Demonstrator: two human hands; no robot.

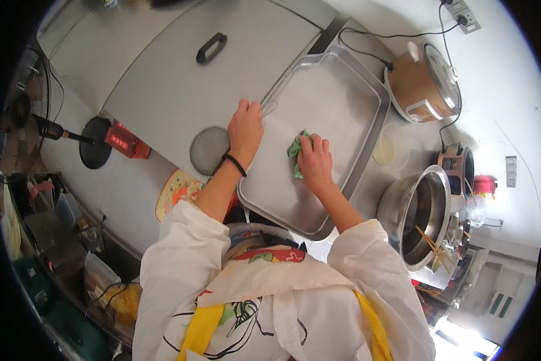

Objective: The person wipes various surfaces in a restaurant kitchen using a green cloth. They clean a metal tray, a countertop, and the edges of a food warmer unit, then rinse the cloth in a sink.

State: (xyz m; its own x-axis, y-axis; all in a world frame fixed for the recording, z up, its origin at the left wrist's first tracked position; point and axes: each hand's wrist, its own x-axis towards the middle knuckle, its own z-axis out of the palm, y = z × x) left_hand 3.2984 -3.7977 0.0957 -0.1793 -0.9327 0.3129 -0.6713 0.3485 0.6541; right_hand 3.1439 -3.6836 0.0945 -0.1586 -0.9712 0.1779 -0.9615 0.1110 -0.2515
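Note:
A large rectangular metal tray (338, 90) lies slanted before me, partly on the metal worktop. My left hand (247, 128), with a black band at its wrist, grips the tray's left rim beside a thin wire loop (269, 107). Its fingertips are partly hidden. Bunched under my right hand (315, 164) is a green cloth (297, 146), pressed against the tray's floor near the middle. A round grey disc (208, 151) sits on the worktop just left of my left wrist.
At the right stand a rice cooker (421, 85), a clear plastic bowl (392, 146) and a deep steel basin (390, 210) with wooden chopsticks (433, 246) by its rim. A black handle (212, 47) rises from the grey panel beyond. Red boxes (126, 141) are at the left.

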